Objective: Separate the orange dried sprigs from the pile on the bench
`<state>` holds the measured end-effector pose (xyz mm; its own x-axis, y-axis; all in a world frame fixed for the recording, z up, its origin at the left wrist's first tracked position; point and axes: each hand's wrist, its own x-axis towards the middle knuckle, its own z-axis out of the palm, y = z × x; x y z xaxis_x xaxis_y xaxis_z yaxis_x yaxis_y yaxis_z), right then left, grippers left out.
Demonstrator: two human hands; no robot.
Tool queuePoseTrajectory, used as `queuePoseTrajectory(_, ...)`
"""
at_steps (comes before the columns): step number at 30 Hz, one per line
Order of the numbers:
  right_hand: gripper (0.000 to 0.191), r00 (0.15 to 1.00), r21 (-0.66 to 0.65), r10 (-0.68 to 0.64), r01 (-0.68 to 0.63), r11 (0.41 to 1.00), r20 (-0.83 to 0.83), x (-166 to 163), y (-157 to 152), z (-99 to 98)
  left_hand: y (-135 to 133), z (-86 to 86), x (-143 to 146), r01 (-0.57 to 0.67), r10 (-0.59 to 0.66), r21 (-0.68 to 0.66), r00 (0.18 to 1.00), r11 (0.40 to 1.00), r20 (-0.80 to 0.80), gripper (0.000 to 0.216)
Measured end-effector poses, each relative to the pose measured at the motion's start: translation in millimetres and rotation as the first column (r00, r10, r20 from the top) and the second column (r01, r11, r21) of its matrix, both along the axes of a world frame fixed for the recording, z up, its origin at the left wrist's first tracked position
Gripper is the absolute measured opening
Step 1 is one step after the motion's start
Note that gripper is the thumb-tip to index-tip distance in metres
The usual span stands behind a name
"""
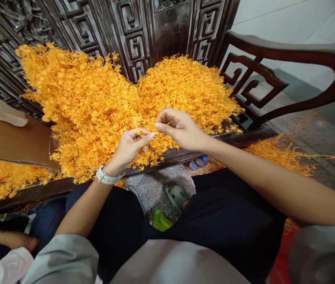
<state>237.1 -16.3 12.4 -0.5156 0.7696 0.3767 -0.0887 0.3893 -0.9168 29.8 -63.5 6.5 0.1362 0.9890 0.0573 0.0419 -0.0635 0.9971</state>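
Observation:
My left hand (132, 145), with a pale watch strap (108, 176) at the wrist, pinches a thin orange plastic flower piece (138, 131) between thumb and fingers. Just to its right is my right hand (179, 127), its thumb and forefinger closed together close to the left fingertips. What the right fingers hold, if anything, is too small to make out. Both hands hover over the front of a big heap of orange plastic flower pieces (96, 102), which have thin stems and small star-shaped heads.
The heap lies on a dark carved wooden bench (175, 157), with a curved armrest (300, 49) at right. A cardboard box (19, 138) stands left. Orange strands (282, 156) litter the floor near a plastic bottle (197, 163). Another person's arm (10, 238) shows at lower left.

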Motion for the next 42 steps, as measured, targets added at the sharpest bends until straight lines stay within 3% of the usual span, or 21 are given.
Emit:
queuePoseTrajectory(7, 0.057, 1.0, -0.128, -0.017, 0.015, 0.992, -0.015, -8.1, -12.1, -1.4, -0.3, -1.0, -1.0, -0.04, 0.04, 0.008, 0.996, 0.999, 0.078, 0.029)
queuePoseTrajectory(11, 0.066, 0.976, -0.297, 0.201, -0.216, 0.93, -0.08, -3.2, -18.3, 11.2, 14.2, 1.3, -17.0, -0.243, 0.231, 0.076, 0.963, 0.967, 0.137, 0.026)
queuePoseTrajectory(13, 0.069, 0.861, -0.4, 0.505, -0.485, 0.778, -0.06, 1.2, -26.8, 20.6, 26.7, 3.5, -36.4, -0.344, 0.327, 0.064, 0.927, 0.937, 0.186, 0.026)
queuePoseTrajectory(16, 0.052, 0.358, -0.522, 0.93, -0.779, 0.348, 0.087, 9.0, -41.3, 37.2, 41.7, 7.5, -69.2, -0.444, 0.438, -0.032, 0.866, 0.895, 0.242, 0.028)
queuePoseTrajectory(18, 0.044, 0.104, -0.554, 0.985, -0.816, 0.165, 0.14, 16.2, -44.3, 48.1, 44.2, 9.8, -81.6, -0.445, 0.447, -0.067, 0.858, 0.893, 0.253, 0.021)
queuePoseTrajectory(19, 0.046, 0.136, -0.528, 0.985, -0.832, 0.172, 0.107, 20.2, -42.2, 52.7, 43.0, 10.6, -82.8, -0.426, 0.43, -0.074, 0.864, 0.902, 0.261, 0.017)
queuePoseTrajectory(20, 0.05, 0.295, -0.469, 0.955, -0.84, 0.273, 0.028, 24.0, -37.8, 56.4, 40.5, 11.2, -80.8, -0.401, 0.407, -0.078, 0.872, 0.913, 0.274, 0.015)
queuePoseTrajectory(21, 0.055, 0.524, -0.408, 0.847, -0.795, 0.449, -0.089, 27.1, -31.5, 58.7, 37.1, 11.5, -76.1, -0.375, 0.382, -0.083, 0.878, 0.923, 0.289, 0.015)
queuePoseTrajectory(22, 0.058, 0.741, -0.373, 0.637, -0.665, 0.647, -0.214, 28.7, -24.2, 59.4, 33.3, 11.8, -69.5, -0.347, 0.357, -0.089, 0.883, 0.934, 0.304, 0.014)
queuePoseTrajectory(23, 0.06, 0.872, -0.372, 0.371, -0.476, 0.797, -0.321, 28.5, -16.5, 58.2, 29.3, 12.0, -61.8, -0.316, 0.329, -0.095, 0.891, 0.944, 0.313, 0.015)
queuePoseTrajectory(24, 0.061, 0.913, -0.405, 0.142, -0.304, 0.862, -0.382, 26.2, -9.5, 55.2, 25.6, 12.3, -54.0, -0.282, 0.299, -0.1, 0.9, 0.954, 0.315, 0.016)
queuePoseTrajectory(26, 0.055, 0.917, -0.52, -0.071, -0.157, 0.84, -0.392, 16.7, 0.6, 45.1, 19.1, 13.1, -39.9, -0.212, 0.236, -0.11, 0.925, 0.971, 0.297, 0.02)
queuePoseTrajectory(28, 0.042, 0.926, -0.607, -0.094, -0.161, 0.778, -0.367, 5.1, 4.5, 33.5, 14.1, 13.6, -30.0, -0.164, 0.192, -0.124, 0.944, 0.979, 0.267, 0.024)
queuePoseTrajectory(30, 0.03, 0.941, -0.603, -0.053, -0.17, 0.78, -0.334, -2.3, 4.2, 25.4, 10.4, 13.7, -24.6, -0.146, 0.178, -0.139, 0.95, 0.979, 0.255, 0.025)
queuePoseTrajectory(33, 0.027, 0.97, -0.458, 0.13, -0.212, 0.863, -0.203, 0.8, 0.4, 23.5, 7.4, 13.9, -24.7, -0.129, 0.162, -0.138, 0.95, 0.982, 0.266, 0.023)
queuePoseTrajectory(35, 0.024, 0.939, -0.324, 0.343, -0.322, 0.89, 0.009, 9.9, -2.7, 27.5, 7.2, 14.5, -29.1, -0.128, 0.157, -0.121, 0.95, 0.984, 0.268, 0.021)
queuePoseTrajectory(36, 0.024, 0.881, -0.269, 0.454, -0.41, 0.872, 0.13, 15.0, -4.3, 30.6, 7.5, 14.8, -32.0, -0.13, 0.156, -0.113, 0.951, 0.985, 0.268, 0.022)
queuePoseTrajectory(38, 0.024, 0.682, -0.248, 0.665, -0.618, 0.746, 0.304, 24.5, -6.3, 38.0, 8.9, 15.6, -37.9, -0.127, 0.149, -0.096, 0.949, 0.987, 0.277, 0.025)
queuePoseTrajectory(39, 0.024, 0.618, -0.264, 0.726, -0.677, 0.687, 0.304, 28.5, -6.1, 42.1, 9.7, 16.0, -40.3, -0.123, 0.143, -0.087, 0.948, 0.989, 0.284, 0.026)
queuePoseTrajectory(40, 0.022, 0.633, -0.263, 0.74, -0.691, 0.673, 0.229, 31.8, -4.6, 46.2, 10.4, 16.4, -42.1, -0.12, 0.137, -0.077, 0.947, 0.99, 0.29, 0.027)
queuePoseTrajectory(42, 0.041, 0.826, -0.267, 0.557, -0.558, 0.786, -0.087, 35.9, 2.3, 53.0, 11.4, 17.2, -43.2, -0.118, 0.129, -0.056, 0.948, 0.991, 0.292, 0.032)
